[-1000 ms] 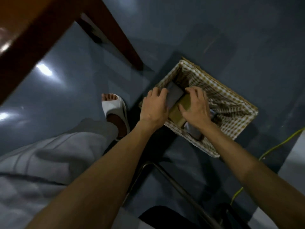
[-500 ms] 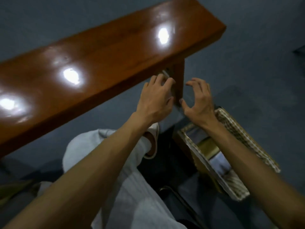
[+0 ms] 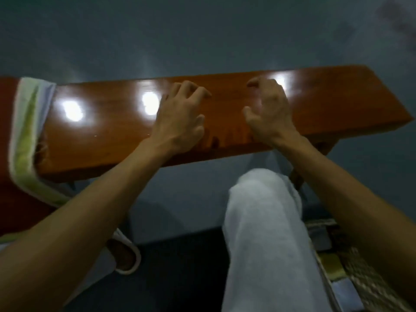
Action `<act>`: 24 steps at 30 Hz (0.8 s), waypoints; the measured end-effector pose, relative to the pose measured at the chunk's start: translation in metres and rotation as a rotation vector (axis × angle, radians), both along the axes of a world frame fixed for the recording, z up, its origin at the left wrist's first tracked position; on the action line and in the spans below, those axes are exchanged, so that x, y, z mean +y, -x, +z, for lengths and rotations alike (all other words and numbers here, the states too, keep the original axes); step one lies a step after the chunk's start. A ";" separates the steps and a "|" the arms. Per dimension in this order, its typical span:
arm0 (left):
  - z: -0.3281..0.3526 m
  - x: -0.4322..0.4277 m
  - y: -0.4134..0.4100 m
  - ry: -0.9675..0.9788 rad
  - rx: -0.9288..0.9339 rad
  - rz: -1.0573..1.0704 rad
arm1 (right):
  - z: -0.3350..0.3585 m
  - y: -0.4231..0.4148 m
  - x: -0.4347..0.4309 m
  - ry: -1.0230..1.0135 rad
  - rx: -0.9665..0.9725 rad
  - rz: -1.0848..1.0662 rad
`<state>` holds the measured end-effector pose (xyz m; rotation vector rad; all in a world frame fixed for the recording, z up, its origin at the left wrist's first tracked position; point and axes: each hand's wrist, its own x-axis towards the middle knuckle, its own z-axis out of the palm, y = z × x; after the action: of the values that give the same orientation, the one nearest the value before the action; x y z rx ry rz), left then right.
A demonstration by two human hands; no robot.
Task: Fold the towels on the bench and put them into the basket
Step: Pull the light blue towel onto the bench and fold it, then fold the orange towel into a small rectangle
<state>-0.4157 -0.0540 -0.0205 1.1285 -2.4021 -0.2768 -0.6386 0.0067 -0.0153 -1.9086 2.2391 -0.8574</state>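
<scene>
A polished brown wooden bench (image 3: 108, 140) runs across the view. A white towel with a green stripe (image 3: 26, 136) is draped over its left part and hangs down the front. My left hand (image 3: 180, 118) and my right hand (image 3: 267, 113) hover above the bench's middle, fingers loosely curled, holding nothing. The wicker basket (image 3: 360, 273) with checked lining shows at the lower right, partly hidden by my right forearm, with folded towels (image 3: 331, 264) inside.
My knee in pale trousers (image 3: 263, 233) rises between the bench and the basket. A foot in a white sandal (image 3: 126, 255) stands on the dark blue floor (image 3: 202, 37). Bright lamp reflections lie on the bench top.
Both hands left the towels in the basket and rose to the bench top. The view swung up from the basket to the bench, bringing the draped towel into sight.
</scene>
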 end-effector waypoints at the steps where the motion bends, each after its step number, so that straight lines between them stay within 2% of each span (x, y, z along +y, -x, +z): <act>1: 0.000 -0.005 -0.022 -0.005 0.004 0.028 | 0.003 -0.015 -0.014 -0.050 -0.021 0.028; 5: -0.001 -0.024 -0.118 0.046 -0.040 0.160 | 0.010 -0.085 -0.057 -0.185 -0.010 0.174; 12: -0.018 -0.018 -0.269 0.046 -0.003 0.526 | -0.012 -0.245 -0.093 -0.166 -0.061 0.380; 16: -0.028 -0.002 -0.328 0.087 0.095 0.682 | -0.027 -0.329 -0.100 -0.112 -0.108 0.467; 21: -0.027 -0.009 -0.405 0.069 0.070 1.082 | -0.028 -0.402 -0.113 -0.112 -0.170 0.535; 24: -0.031 -0.020 -0.446 0.001 0.025 1.302 | -0.029 -0.424 -0.122 -0.103 -0.149 0.477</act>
<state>0.0300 -0.0742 -0.0516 2.3213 -1.2043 0.1561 -0.2142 -0.1154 -0.0444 -2.1147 1.6055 -0.7603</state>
